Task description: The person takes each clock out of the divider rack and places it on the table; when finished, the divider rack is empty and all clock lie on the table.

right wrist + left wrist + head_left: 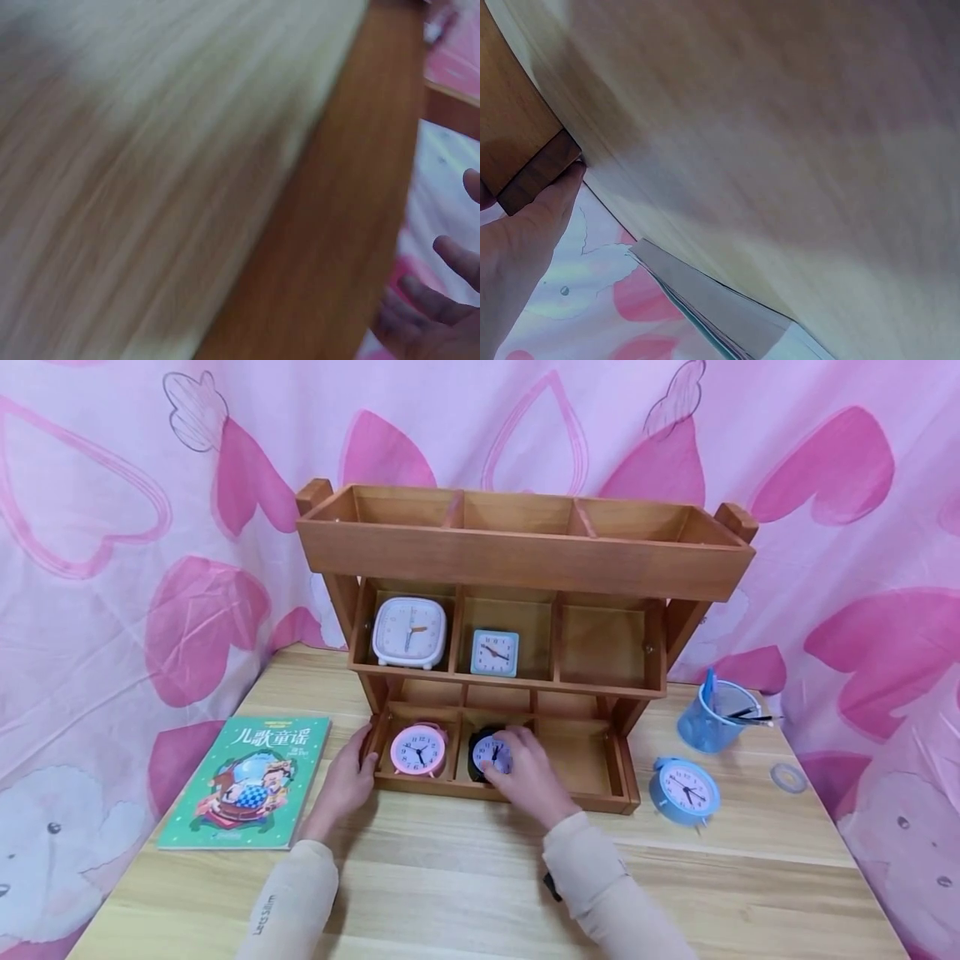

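Black clock (pixel 486 749), round and pale-faced, in a brown wooden rack (pixel 517 556)

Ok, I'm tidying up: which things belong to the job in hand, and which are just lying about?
Seemingly in the job:
three-tier wooden shelf, left hand touching its side
black alarm clock, held by the right hand
pink alarm clock, white clock, small blue-edged clock, all shelved
blue alarm clock, probably

Apparently just lying about:
nursery-rhyme book
blue pen cup
translucent ring
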Demonstrator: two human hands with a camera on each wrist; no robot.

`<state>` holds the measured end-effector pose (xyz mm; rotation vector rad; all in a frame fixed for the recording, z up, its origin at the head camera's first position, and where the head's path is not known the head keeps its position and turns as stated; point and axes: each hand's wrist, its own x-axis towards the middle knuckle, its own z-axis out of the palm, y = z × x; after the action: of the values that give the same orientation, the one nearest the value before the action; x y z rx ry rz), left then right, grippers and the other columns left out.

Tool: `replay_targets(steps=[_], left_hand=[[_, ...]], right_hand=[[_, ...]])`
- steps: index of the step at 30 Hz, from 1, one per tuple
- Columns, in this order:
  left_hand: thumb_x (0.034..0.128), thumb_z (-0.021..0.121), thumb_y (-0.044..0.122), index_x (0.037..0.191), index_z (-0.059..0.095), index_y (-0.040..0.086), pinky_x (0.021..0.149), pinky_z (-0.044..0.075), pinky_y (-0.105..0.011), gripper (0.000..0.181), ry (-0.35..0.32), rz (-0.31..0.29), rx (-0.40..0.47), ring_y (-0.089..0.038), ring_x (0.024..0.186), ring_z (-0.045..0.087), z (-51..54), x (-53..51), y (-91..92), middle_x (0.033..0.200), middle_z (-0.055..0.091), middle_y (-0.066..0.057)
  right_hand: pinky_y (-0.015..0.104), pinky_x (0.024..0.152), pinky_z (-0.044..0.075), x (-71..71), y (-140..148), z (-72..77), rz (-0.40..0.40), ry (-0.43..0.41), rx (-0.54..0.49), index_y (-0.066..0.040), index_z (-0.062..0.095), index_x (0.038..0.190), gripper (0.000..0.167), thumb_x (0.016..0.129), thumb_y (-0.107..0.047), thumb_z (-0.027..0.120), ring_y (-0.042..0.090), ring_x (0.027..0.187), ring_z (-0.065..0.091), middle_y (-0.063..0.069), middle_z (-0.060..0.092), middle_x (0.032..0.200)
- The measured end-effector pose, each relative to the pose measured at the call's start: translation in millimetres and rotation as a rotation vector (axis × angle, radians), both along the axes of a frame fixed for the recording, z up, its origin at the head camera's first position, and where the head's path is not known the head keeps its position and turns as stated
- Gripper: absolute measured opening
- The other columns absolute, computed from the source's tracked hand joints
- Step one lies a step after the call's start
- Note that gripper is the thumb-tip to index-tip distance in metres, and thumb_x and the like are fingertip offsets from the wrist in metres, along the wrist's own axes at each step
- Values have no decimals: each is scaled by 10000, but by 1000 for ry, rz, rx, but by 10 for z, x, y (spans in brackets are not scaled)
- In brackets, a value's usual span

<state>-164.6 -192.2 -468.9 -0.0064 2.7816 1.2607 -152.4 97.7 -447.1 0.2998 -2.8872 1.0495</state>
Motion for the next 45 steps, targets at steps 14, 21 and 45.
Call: replay_targets(steps=[14,21,45], left_hand=[[1053,398,98,1564,199,8,1153,277,-574,556,-15,8,8,-453,1421,310,-25,-7,4,1562,278,-294],[1054,390,97,1567,192,17,1160,263,-571,556,-21,12,11,-450,1433,288,-6,-7,5,1577,256,-280],[1068,358,119,1580,146,39,1156,280,-559,561,-55,45,0,-426,1441,289,-3,-4,71,1585,254,-256]], right_hand=[[542,990,495,-94,-228,-198,-32,-30,44,-75,669,1236,463,846,-304,765,423,1272,455,205,432,1468],[546,1027,466,-23,-153,-16,-62,110,-69,-70,693,1197,434,837,-296,776,419,1303,450,202,468,1456],[551,1023,398,725,2276,208,-600,235,-42,-8,725,1143,369,794,-116,780,530,1262,454,253,466,1463]])
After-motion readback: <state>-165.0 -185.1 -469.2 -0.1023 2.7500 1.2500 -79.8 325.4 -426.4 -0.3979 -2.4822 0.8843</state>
